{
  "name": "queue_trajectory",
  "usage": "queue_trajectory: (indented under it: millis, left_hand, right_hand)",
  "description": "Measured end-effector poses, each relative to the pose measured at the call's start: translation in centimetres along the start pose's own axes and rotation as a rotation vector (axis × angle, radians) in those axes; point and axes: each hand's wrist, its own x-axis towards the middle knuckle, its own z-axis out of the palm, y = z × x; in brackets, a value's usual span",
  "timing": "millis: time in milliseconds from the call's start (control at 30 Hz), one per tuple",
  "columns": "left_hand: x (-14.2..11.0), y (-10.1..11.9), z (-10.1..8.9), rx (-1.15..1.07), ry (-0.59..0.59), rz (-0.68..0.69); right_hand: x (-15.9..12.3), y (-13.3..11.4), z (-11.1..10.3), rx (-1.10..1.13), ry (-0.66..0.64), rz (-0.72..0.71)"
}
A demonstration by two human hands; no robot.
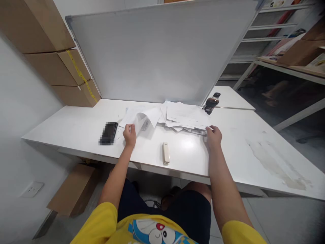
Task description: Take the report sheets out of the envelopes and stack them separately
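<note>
Pinching curled white paper sheet in left hand, beyond cream oblong stapler; likely floppy: take edges. Cannot tell right hand grip.

A white table bears papers, stapler, dark device and bottle.

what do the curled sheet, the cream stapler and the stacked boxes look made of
Curled sheet: thin, matte paper, judging by its loose bend. Cream stapler: probably smooth plastic, perhaps painted metal; its sheen leaves that open. Stacked boxes: matte cardboard, most likely, from the plain brown faces and the yellow tape along them.
</note>
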Motion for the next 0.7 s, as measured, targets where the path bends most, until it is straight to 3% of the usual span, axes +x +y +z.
queue_trajectory:
  millis: [100,167,267,433,700]
  left_hand:
    - [0.5,-0.2,-0.1,-0.318,0.204,-0.199]
    - [1.0,-0.4,-0.2,-0.525,0.242,-0.346]
    - [1.5,-0.8,-0.2,-0.726,0.182,-0.475]
    - [1.4,-1.1,0.2,-0.776,0.103,-0.692]
    - [1.4,-1.7,0.8,-0.769,-0.022,-0.654]
  right_hand:
    - [0.0,0.1,0.1,-0.002,0.006,0.010]
    - [0.0,0.2,0.1,-0.002,0.014,0.000]
    - [0.1,0.3,0.1,0.000,0.012,0.000]
    - [0.2,0.6,0.1,0.016,0.010,-0.020]
    - [0.2,0.3,0.0,0.029,0.022,-0.032]
